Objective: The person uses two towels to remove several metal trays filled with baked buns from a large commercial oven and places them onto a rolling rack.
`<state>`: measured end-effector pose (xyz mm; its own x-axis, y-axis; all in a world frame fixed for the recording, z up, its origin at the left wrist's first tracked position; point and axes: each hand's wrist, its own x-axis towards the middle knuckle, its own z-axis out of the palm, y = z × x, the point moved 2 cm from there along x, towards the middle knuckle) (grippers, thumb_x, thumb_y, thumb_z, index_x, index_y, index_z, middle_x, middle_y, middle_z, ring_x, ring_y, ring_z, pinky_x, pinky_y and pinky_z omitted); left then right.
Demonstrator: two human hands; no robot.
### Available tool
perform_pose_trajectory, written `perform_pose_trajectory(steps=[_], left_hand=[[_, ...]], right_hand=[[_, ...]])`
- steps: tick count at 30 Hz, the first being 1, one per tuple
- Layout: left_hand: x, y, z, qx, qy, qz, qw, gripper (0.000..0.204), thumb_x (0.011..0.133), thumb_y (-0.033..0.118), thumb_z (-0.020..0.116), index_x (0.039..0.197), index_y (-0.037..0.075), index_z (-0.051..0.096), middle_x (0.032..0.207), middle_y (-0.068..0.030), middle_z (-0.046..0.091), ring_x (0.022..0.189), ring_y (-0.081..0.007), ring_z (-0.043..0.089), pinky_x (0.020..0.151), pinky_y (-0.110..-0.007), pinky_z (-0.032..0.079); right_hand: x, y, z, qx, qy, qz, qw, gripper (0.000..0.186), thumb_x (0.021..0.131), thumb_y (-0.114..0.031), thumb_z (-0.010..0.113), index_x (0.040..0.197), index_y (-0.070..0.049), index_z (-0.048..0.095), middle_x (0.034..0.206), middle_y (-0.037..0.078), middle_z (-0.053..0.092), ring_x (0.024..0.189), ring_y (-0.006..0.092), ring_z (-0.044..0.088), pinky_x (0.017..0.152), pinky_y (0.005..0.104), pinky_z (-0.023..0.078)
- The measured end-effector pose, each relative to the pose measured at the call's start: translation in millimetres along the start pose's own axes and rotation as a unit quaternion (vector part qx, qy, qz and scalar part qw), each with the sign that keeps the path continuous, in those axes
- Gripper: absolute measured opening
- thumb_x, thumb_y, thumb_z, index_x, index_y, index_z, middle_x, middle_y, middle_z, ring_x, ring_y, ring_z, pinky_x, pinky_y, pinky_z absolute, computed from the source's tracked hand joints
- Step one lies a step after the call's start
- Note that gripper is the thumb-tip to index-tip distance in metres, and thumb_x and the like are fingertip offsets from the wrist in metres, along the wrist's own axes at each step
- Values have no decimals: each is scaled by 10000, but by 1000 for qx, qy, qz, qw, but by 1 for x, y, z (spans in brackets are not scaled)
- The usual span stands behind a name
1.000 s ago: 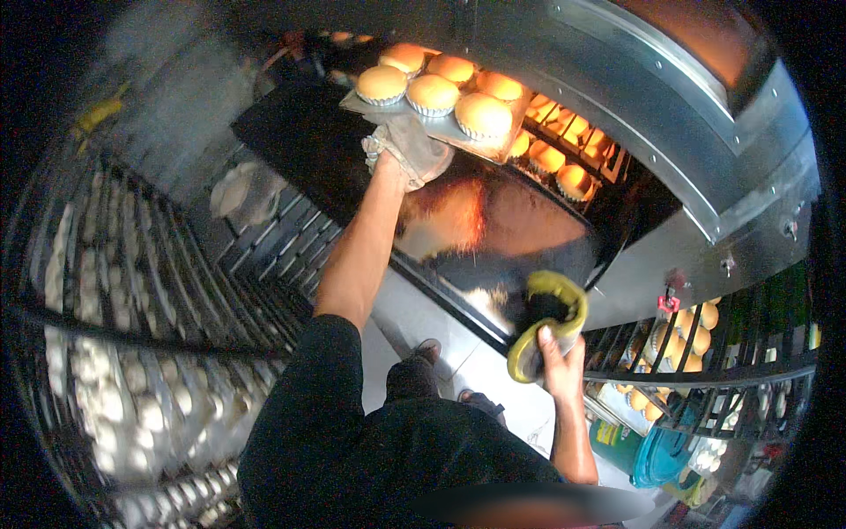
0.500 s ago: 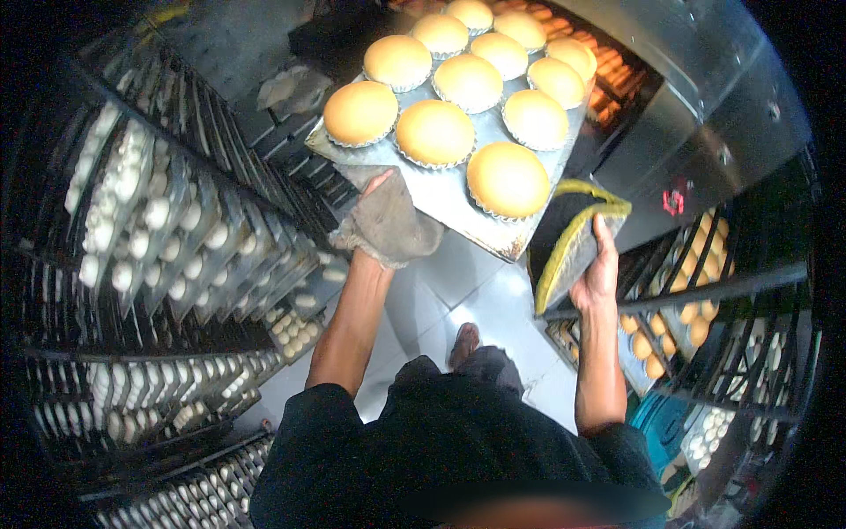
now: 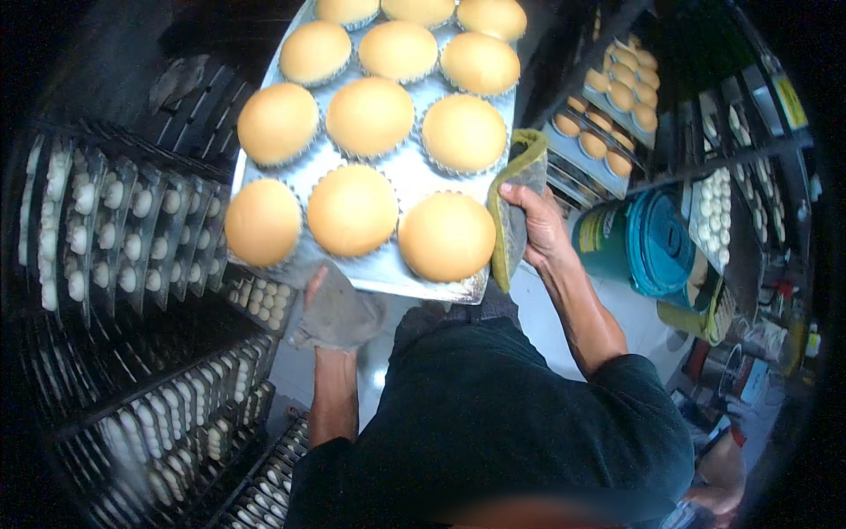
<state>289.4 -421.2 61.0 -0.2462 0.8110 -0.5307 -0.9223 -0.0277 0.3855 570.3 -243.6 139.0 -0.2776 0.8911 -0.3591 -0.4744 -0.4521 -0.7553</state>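
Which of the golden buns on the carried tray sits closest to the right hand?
The bun at the tray's near right corner, last in the front row of three. It lies just left of the green cloth under the right hand; the other buns sit farther away.

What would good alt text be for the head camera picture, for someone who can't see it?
Seen from above, a person holds a metal baking tray of round golden buns, the left hand under its near edge through a grey cloth, the right hand gripping its side through a yellow-green cloth. Racks of pale unbaked dough pieces stand left, trays of baked buns right.
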Motion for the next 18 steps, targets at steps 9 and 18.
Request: perform_pose_trajectory(steps=[9,18], left_hand=[[-44,-158,-40,83,26,-171,981,154,901,77,595,1040,32,645,953,-53,667,863,-164,646,769,-303,531],[-38,-303,-40,621,-238,-32,746,189,968,163,534,1066,31,628,966,-49,659,850,-174,641,779,-325,527]], right_hand=[[-103,14,-165,-64,140,-2,988,411,805,-56,645,1189,25,523,988,88,627,841,188,637,750,346,538],[-169,3,-333,-72,273,9,959,337,800,-61,661,1118,9,573,965,75,640,835,193,638,750,332,533]])
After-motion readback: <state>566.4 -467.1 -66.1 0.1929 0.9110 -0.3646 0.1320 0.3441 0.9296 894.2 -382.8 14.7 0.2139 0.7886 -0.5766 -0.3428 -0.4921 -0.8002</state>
